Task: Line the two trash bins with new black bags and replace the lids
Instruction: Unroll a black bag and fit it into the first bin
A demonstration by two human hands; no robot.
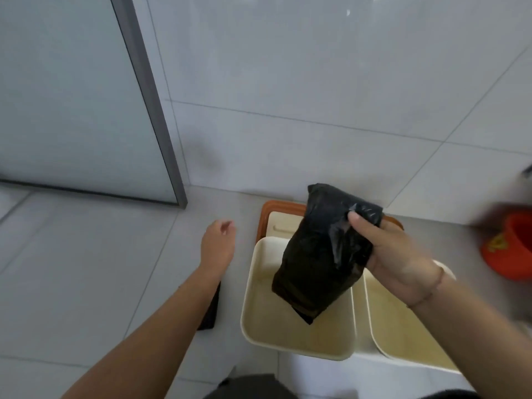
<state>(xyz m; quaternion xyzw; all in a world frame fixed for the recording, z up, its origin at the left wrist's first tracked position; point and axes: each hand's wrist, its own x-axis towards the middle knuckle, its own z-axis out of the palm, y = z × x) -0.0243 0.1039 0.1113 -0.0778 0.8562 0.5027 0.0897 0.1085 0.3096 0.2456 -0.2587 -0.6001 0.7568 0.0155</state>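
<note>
Two cream bins stand side by side on the floor, both unlined: the left bin (pixel 253 318) and the right bin (pixel 408 341). My right hand (pixel 400 254) grips a folded black bag (pixel 319 254) and holds it above the left bin. My left hand (pixel 217 243) hovers to the left of the bins with its fingers loosely curled and nothing in it. A cream lid with an orange-brown rim (pixel 276 223) lies on the floor behind the bins, against the wall. Another dark folded item (pixel 210 312), partly hidden by my left forearm, lies on the floor left of the bins.
A white tiled wall (pixel 316 82) rises right behind the bins. A frosted glass door with a grey frame (pixel 155 110) stands at the left. An orange-red bucket (pixel 512 246) sits at the right edge. Grey floor tiles (pixel 86 269) spread to the left.
</note>
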